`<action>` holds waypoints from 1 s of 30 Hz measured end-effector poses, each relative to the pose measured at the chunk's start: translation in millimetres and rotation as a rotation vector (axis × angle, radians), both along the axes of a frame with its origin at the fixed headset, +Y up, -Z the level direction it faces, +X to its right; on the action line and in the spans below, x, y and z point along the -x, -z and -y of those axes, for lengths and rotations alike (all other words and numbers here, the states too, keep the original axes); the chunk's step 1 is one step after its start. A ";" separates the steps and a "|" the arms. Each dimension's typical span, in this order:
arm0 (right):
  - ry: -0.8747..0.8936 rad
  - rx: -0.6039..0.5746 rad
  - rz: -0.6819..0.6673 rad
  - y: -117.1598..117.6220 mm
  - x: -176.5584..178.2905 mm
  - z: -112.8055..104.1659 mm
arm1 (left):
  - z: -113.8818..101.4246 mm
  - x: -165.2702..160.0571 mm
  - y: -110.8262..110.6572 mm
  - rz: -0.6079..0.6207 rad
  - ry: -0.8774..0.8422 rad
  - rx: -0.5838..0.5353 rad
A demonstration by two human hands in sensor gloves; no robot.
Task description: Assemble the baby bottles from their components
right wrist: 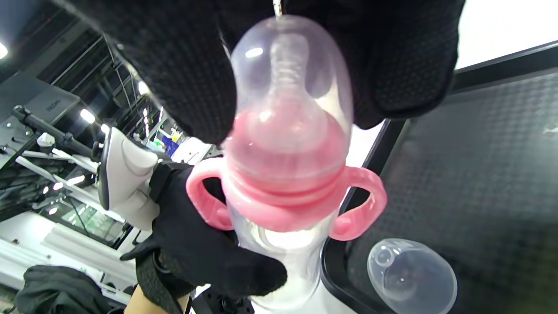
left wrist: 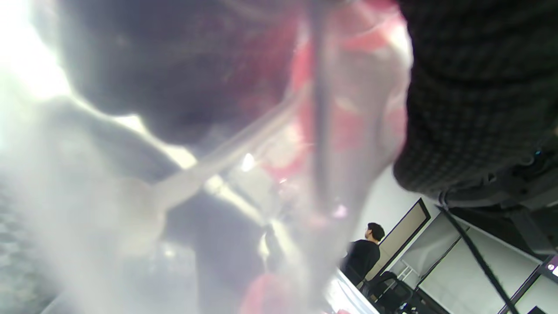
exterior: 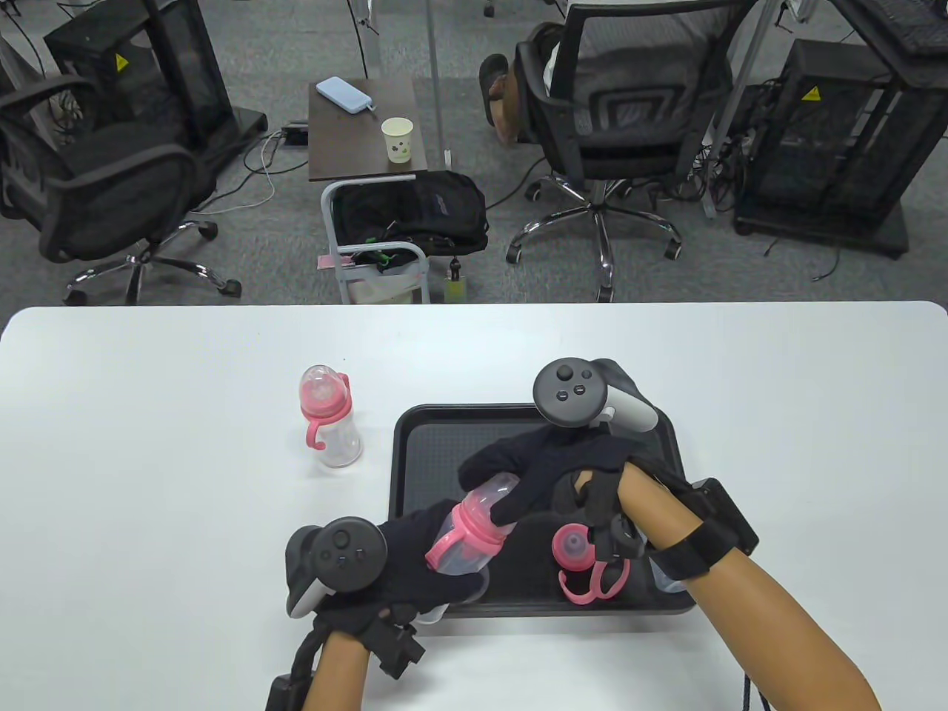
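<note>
My left hand [exterior: 426,559] grips the clear body of a baby bottle [exterior: 466,544] and holds it tilted over the black tray's [exterior: 415,444] front left part. The bottle carries a pink collar with two handles [right wrist: 287,196]. My right hand [exterior: 515,478] grips the clear dome cap [right wrist: 290,87] that sits over the nipple. The right wrist view shows my right fingers [right wrist: 196,65] on both sides of the cap and my left hand [right wrist: 196,248] around the body below. The left wrist view is blurred, filled by the bottle [left wrist: 340,109].
An assembled bottle [exterior: 329,418] with a pink collar stands on the white table left of the tray. A pink collar with nipple and handles [exterior: 581,559] lies on the tray. A loose clear cap [right wrist: 412,277] lies on the tray. A clear piece [exterior: 666,581] shows under my right forearm.
</note>
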State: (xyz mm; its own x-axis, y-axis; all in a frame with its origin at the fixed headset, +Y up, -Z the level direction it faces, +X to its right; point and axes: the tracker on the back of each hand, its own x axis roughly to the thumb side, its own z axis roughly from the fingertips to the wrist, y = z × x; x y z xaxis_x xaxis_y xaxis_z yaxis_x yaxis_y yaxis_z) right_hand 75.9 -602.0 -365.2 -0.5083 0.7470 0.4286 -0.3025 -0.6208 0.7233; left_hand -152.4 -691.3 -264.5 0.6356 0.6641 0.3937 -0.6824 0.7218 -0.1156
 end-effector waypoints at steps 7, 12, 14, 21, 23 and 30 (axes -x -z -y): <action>-0.106 0.041 0.005 -9.1 -1.6 13.3 | -1.6 -1.2 -4.1 -0.048 0.002 -0.093; -0.031 -0.008 0.004 -16.8 1.1 10.8 | -8.7 -1.9 -10.0 -0.090 -0.002 -0.156; -0.013 -0.065 0.002 -19.7 3.5 10.2 | -10.4 -0.1 -11.9 -0.116 0.001 -0.181; -0.019 -0.038 0.019 -18.3 10.8 14.4 | -11.2 3.5 -11.8 -0.127 0.020 -0.172; -0.025 -0.049 0.024 -17.9 13.7 14.0 | -11.0 4.3 -12.0 -0.116 0.012 -0.169; 0.010 -0.039 0.055 -19.4 17.8 17.5 | -15.5 5.5 -14.5 -0.151 0.031 -0.194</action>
State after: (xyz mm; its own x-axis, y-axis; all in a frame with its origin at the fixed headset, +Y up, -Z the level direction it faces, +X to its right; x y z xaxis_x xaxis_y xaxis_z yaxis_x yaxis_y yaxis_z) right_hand 58.1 -619.6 -345.8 -0.5244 0.7352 0.4294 -0.3472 -0.6451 0.6806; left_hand -157.9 -675.8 -250.0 0.7159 0.5642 0.4112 -0.6584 0.7416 0.1288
